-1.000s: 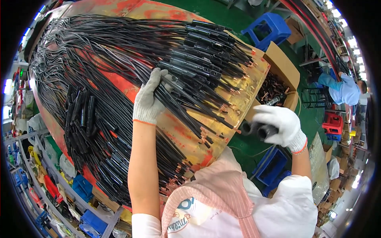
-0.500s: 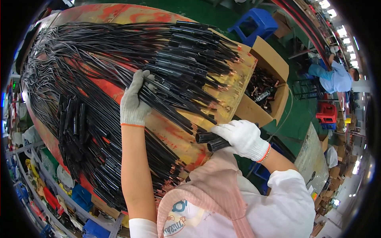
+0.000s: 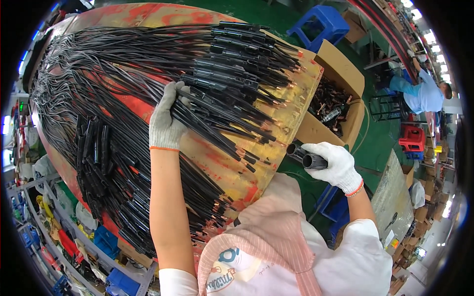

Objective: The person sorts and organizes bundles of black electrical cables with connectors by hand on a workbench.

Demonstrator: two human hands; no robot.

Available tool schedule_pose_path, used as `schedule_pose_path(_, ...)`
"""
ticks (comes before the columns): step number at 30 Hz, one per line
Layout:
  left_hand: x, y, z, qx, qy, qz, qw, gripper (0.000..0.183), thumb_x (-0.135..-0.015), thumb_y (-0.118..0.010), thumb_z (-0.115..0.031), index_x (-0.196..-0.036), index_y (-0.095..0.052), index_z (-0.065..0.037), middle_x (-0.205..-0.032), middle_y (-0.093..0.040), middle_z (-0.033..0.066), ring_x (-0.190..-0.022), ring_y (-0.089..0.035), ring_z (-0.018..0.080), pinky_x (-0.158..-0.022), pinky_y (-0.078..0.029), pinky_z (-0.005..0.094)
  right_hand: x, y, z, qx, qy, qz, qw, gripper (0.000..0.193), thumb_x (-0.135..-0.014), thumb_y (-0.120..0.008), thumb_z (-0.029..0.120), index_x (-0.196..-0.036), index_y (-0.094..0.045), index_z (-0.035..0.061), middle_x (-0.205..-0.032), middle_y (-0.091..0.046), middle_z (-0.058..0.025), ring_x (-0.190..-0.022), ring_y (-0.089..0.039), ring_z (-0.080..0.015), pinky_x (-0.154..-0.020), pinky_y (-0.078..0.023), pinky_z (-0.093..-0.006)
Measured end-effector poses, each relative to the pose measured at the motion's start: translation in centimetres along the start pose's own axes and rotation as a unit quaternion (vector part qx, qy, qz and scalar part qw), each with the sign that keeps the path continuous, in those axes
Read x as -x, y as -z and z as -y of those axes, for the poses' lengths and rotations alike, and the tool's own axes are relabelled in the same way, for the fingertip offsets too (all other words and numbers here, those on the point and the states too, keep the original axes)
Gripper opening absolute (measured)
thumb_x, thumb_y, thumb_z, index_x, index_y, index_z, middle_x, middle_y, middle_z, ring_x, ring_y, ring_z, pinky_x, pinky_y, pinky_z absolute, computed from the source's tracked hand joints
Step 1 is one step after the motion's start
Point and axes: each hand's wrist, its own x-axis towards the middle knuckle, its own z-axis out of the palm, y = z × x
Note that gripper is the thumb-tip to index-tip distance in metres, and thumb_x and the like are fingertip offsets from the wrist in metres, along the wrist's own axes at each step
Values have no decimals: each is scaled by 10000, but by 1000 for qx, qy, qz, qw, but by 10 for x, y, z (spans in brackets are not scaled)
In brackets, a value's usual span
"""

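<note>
My left hand (image 3: 167,121), in a pale knit glove, is closed around a bundle of black cables (image 3: 210,132) with bare copper ends toward the right. In my right hand (image 3: 335,166), gloved in white, are two black tubes (image 3: 314,162); their hollow ends face the cable tips, apart from them, beyond the table's right edge. More black cables with black sleeves (image 3: 224,71) around them lie at the far side of the table (image 3: 212,160). Nearer, at the left, loose black tubes (image 3: 97,148) are piled on other cables.
An open cardboard box (image 3: 353,129) holding copper-ended pieces stands against the table's right edge. Behind it is a blue stool (image 3: 321,24). A red stool (image 3: 411,138) and a person in light blue (image 3: 425,93) are farther right. A shelf rack (image 3: 69,217) runs along the left.
My right hand has moved right, away from the cables, with the black tubes, whose open ends now show more. My left hand keeps its hold on the cables, almost unmoved.
</note>
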Motion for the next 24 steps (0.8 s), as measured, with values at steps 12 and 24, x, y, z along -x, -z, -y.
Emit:
schedule_pose_path(12,-1,18,9,-91,-17,-42,995,179,-979,-671,-142,-1082,-643,2,-958,-700,137,-744,-674,219,-620,-594,308,-62,-11,41,132,60,69,987,644,-704,-817,306,-1309,-624,198,-940,-673,-62,-855,-691,-273,-725,-546,-368)
schedule_pose_path(24,23,65,11,-86,6,-26,996,182,-941,-709,-113,-1066,-593,-49,-906,-628,60,-767,-614,179,-698,-538,341,-213,-96,107,66,14,104,992,511,-804,-638,375,-1286,-634,208,-1018,-727,-145,-965,-695,-344,-837,-550,-447)
